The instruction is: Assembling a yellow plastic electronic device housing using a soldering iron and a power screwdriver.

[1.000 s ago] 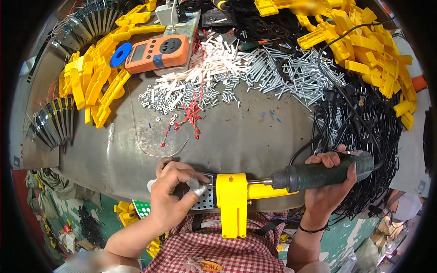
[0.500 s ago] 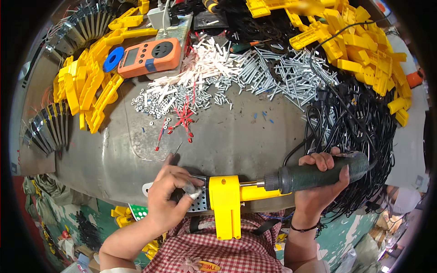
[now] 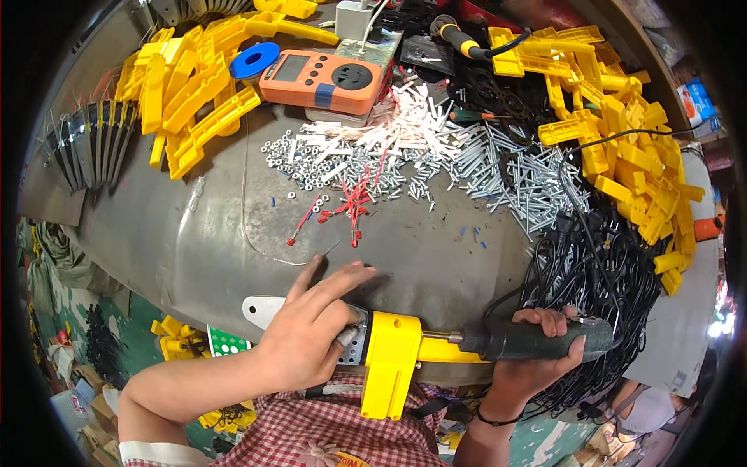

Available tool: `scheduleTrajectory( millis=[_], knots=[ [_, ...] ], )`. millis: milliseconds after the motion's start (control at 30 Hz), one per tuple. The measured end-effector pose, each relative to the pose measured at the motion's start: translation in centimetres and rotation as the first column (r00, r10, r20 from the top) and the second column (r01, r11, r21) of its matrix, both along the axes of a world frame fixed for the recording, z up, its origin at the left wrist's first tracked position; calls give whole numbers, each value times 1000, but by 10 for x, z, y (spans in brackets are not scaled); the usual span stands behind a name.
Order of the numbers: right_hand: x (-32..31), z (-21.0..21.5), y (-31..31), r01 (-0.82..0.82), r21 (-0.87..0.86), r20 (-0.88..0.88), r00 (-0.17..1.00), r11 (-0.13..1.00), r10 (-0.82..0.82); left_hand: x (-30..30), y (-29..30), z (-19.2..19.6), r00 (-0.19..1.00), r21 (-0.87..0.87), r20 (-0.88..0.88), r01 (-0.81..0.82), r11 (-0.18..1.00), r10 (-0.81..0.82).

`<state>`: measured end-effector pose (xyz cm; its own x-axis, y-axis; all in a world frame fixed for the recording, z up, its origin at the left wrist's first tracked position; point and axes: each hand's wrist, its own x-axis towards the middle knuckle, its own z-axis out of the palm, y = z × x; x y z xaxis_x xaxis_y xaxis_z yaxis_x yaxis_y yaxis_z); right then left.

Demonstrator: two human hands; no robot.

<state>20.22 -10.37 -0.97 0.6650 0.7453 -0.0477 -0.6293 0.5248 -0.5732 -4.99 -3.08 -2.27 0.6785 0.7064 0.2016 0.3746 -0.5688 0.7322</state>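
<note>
While right hand (image 3: 535,372) grips screwdriver (image 3: 506,340), left hand (image 3: 311,331) clasps plate (image 3: 356,349), bit (image 3: 440,335) perhaps touching housing (image 3: 391,359)

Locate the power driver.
In the head view, the power driver is at lower right, in the right hand, its bit pointing left at the yellow housing.

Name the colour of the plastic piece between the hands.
The plastic piece is bright yellow, best in the head view.

Yellow Housing (image 3: 391,350) Held Between Two Hands

A dark power screwdriver (image 3: 552,340) is gripped by the right hand (image 3: 537,367), its shaft at the housing's right side. Left of the housing, a perforated metal part (image 3: 356,345) is held by the left hand (image 3: 310,331). Beyond it, screws (image 3: 517,171) are heaped.
</note>
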Motion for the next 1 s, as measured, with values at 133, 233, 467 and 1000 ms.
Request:
scheduleTrajectory(
  millis=[133, 233, 467, 1000],
  knots=[
    [0, 1, 1, 12, -13, -2, 1000, 1000, -12, 3, -1, 1, 1000, -5, 7, -15, 1000, 15],
    [1, 1, 2, 17, -20, 13, 1000, 1000, -17, 4, -1, 0, 1000, 14, -3, -14, 1000, 14],
    [-1, 2, 4, 16, -23, 9, 1000, 1000, -15, 5, -1, -2, 1000, 13, 30, 2, 1000, -3],
    [15, 14, -22, -123, -24, -30, 992, 992, 122, 5, 19, 12, 976, -3, -41, 213, 977, -213]
  ],
)
